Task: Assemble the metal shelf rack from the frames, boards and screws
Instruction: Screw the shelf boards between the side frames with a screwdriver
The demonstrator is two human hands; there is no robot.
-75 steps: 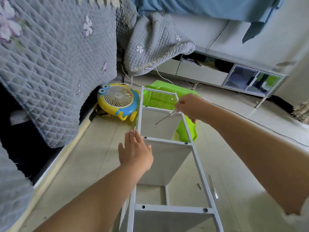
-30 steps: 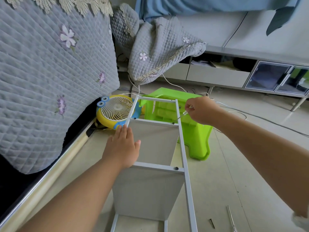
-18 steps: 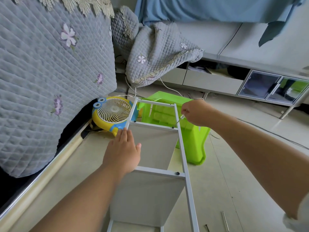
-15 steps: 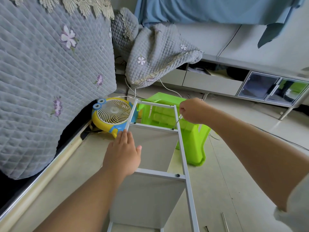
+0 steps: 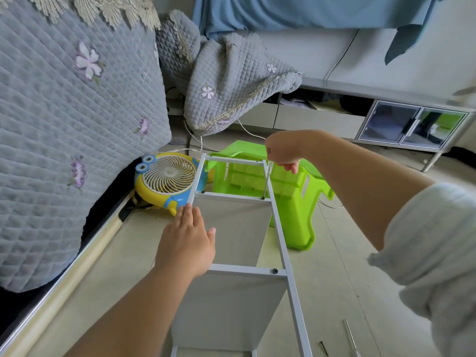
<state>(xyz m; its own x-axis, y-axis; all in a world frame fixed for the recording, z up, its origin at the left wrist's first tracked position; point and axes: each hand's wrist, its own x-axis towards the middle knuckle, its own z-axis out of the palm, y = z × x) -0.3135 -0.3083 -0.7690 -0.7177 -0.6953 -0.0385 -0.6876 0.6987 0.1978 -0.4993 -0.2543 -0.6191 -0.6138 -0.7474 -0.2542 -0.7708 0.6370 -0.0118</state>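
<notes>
Gripping a screwdriver (image 5: 265, 180) upright at a frame (image 5: 280, 243) screw, right hand (image 5: 283, 150), left hand (image 5: 186, 243) flat on the rail, fingers straight

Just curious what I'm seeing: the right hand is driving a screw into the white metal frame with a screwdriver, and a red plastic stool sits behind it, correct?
Nearly. The head view shows the plastic stool is bright green, not red. The rest stands: the right hand holds the screwdriver on the white metal frame.
</notes>
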